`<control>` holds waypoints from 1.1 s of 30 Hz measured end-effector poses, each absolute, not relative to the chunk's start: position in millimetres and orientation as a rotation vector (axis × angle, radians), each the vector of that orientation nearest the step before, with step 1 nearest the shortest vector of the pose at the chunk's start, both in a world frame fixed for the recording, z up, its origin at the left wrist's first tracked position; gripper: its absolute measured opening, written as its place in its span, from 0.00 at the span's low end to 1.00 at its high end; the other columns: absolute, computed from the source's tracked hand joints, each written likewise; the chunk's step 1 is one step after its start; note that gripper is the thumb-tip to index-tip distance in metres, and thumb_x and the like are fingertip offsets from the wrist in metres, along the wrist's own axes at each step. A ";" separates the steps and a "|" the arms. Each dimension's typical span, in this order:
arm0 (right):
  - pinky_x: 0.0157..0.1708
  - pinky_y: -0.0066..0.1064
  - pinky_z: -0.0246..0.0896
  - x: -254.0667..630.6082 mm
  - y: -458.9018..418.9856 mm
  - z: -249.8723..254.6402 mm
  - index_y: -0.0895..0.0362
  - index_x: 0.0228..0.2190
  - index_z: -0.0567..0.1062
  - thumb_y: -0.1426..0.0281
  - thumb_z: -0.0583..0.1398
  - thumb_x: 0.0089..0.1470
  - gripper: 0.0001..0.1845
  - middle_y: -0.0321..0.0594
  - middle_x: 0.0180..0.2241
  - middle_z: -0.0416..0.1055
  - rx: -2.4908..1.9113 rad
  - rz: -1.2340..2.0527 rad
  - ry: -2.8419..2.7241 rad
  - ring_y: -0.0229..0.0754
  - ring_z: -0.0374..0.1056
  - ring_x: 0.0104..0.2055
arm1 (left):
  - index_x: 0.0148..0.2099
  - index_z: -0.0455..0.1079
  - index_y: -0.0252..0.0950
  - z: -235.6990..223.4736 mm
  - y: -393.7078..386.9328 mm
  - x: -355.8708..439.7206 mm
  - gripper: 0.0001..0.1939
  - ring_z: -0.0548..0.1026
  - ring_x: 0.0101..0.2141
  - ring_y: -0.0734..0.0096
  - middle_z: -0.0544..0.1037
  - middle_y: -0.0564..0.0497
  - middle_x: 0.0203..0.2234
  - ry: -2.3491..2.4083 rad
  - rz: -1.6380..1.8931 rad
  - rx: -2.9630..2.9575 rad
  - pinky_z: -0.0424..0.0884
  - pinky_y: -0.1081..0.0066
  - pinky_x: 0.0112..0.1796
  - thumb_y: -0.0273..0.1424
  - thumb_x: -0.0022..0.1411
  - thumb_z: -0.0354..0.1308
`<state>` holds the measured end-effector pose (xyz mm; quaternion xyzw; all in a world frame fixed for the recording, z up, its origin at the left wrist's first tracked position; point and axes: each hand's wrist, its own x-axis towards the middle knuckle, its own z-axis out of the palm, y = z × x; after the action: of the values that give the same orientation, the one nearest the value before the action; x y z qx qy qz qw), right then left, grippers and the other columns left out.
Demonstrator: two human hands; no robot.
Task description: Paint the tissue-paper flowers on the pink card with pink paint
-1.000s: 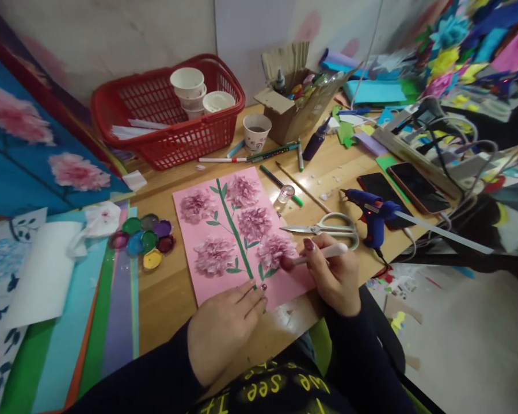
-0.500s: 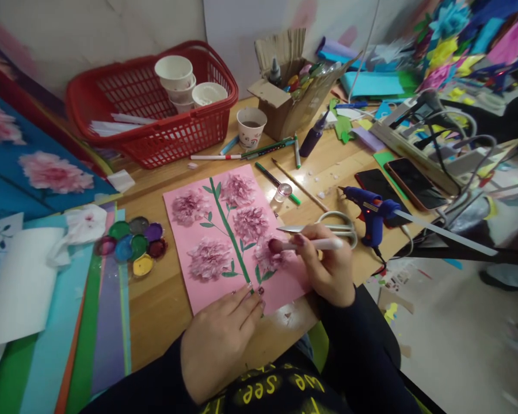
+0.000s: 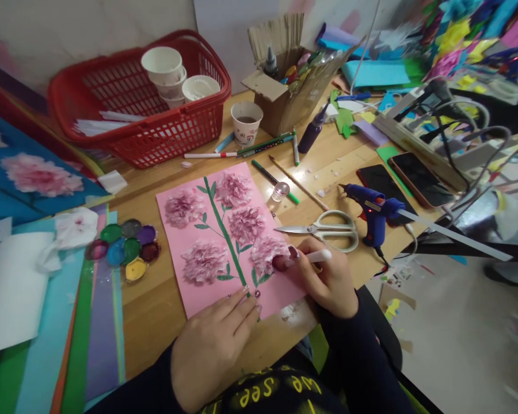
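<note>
My right hand (image 3: 328, 279) pinches a white-handled brush (image 3: 318, 256), its dark reddish bristles touching the lower right flower (image 3: 265, 253). That flower is one of several ruffled pink-purple blooms on a pink sheet (image 3: 198, 302) with a painted green stem (image 3: 227, 233) and leaves. My left hand (image 3: 216, 339) lies flat with fingers stretched over the sheet's lower edge, the fingertips at the stem's bottom end. White-handled scissors (image 3: 334, 230) rest just beyond my right hand, and a tiny clear cup (image 3: 280, 191) stands at the sheet's right side.
Paint pots (image 3: 132, 248) cluster left of the sheet, near coloured papers (image 3: 103, 333). A red basket (image 3: 172, 135) with paper cups, a cup of dark liquid (image 3: 246, 123) and a cardboard box (image 3: 276, 109) stand behind. Right are a blue glue gun (image 3: 375, 215), phones (image 3: 421, 178) and a cabled power strip (image 3: 414, 144).
The brush has shifted a little over the lower right flower, its handle now pointing more upward. My left hand stays on the sheet. The whole view has drifted slightly.
</note>
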<state>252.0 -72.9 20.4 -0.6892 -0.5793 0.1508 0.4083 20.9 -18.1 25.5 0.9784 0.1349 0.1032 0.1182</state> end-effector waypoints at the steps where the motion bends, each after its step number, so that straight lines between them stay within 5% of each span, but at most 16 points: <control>1: 0.22 0.29 0.54 252.4 -73.0 20.6 0.56 0.25 0.68 0.70 0.55 0.58 0.10 0.35 0.20 0.67 -1.736 0.385 -1.470 0.34 0.60 0.20 | 0.49 0.72 0.35 25.9 -18.0 21.1 0.16 0.74 0.49 0.69 0.78 0.52 0.47 0.399 0.308 2.858 0.73 0.68 0.44 0.24 0.69 0.44; 11: 0.20 0.25 0.54 253.7 -69.9 36.9 0.56 0.25 0.68 0.74 0.56 0.57 0.09 0.32 0.19 0.70 -1.680 0.398 -1.380 0.31 0.61 0.18 | 0.48 0.73 0.36 28.0 -18.0 22.2 0.22 0.75 0.48 0.68 0.78 0.53 0.46 0.399 0.313 2.849 0.74 0.67 0.42 0.26 0.72 0.36; 22: 0.20 0.26 0.51 253.5 -67.4 28.8 0.56 0.23 0.65 0.72 0.54 0.57 0.11 0.32 0.16 0.63 -1.737 0.325 -1.598 0.32 0.58 0.18 | 0.48 0.74 0.36 27.3 -19.0 22.2 0.23 0.75 0.47 0.68 0.78 0.54 0.47 0.416 0.323 2.849 0.73 0.68 0.43 0.26 0.72 0.35; 33: 0.22 0.25 0.54 246.1 -48.3 35.8 0.56 0.25 0.66 0.72 0.55 0.58 0.09 0.32 0.18 0.66 -1.657 0.341 -1.523 0.32 0.59 0.19 | 0.49 0.73 0.37 23.6 -19.1 20.7 0.20 0.75 0.48 0.69 0.78 0.54 0.47 0.441 0.352 2.825 0.74 0.68 0.44 0.26 0.71 0.39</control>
<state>246.1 -48.3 35.8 -0.6609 -0.6074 0.1359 0.4193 20.7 -19.1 23.6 0.9723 0.1519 0.1210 0.1298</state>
